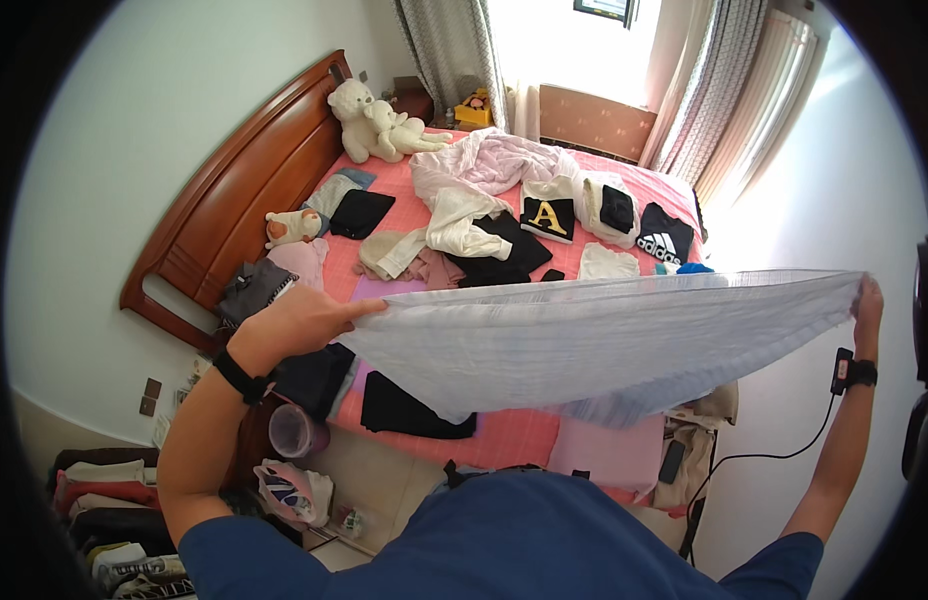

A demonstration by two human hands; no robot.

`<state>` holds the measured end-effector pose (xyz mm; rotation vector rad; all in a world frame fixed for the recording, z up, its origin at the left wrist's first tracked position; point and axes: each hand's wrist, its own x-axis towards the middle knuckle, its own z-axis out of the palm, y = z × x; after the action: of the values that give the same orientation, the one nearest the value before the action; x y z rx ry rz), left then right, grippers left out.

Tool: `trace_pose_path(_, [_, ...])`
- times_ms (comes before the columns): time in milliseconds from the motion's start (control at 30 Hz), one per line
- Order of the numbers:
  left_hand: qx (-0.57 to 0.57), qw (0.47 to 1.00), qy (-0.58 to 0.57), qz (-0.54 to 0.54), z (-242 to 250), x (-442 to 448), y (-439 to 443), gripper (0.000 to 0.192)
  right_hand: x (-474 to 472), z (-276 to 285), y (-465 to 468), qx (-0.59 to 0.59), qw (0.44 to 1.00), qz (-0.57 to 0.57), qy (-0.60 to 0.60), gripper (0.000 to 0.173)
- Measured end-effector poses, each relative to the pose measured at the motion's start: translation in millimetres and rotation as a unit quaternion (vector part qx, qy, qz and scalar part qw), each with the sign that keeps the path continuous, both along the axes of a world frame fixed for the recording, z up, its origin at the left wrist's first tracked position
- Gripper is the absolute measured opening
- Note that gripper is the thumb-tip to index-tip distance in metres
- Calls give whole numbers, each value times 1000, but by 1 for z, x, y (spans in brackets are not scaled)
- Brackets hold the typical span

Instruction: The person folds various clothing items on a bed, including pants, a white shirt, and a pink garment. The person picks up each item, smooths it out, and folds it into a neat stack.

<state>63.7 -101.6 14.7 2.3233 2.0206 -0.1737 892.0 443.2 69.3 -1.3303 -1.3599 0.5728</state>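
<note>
A thin, pale blue-white cloth (569,345), perhaps a scarf, is stretched in the air between my two hands above the near part of the bed. My left hand (302,319) pinches its left end, the index finger pointing along the upper edge. At the far right, my right hand (869,300) grips the other end with the arm extended. Between them the cloth sags and hides part of the bed. Below it lie a folded black garment (415,409) and a light pink cloth (606,454) at the bed's near edge.
On the pink bedspread (501,442) lie several garments, including a black adidas one (665,234), and a crumpled quilt (501,161). Plush bears (370,124) lean by the wooden headboard (239,187). A bin (297,431) and a bag (295,491) stand on the floor. A cable (771,455) hangs from my right wrist.
</note>
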Motion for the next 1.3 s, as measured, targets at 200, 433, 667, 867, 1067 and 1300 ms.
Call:
trace_pose_path(200, [-49, 997, -7, 58, -28, -18, -4, 36, -42, 2, -21, -1, 999, 38, -25, 27])
trace_pose_path(433, [29, 980, -188, 58, -46, -27, -13, 22, -33, 3, -15, -6, 998, 57, 3, 25])
trace_pose_path(667, [52, 708, -667, 227, -57, 2, -24, 19, -6, -7, -1, -25, 999, 39, 15, 21])
trace_pose_path(867, [96, 669, -718, 170, -66, 15, -26, 16, 1, 4, -2, 5, 1000, -5, 23, 20])
trace_pose_path(1067, [98, 769, -575, 261, -94, 5, -37, 19, -12, 0, -7, -9, 1000, -8, 27, 19])
trace_pose_path(1300, [345, 836, -374, 205, -98, -14, -34, 21, -4, -3, -6, -22, 999, 28, -7, 18])
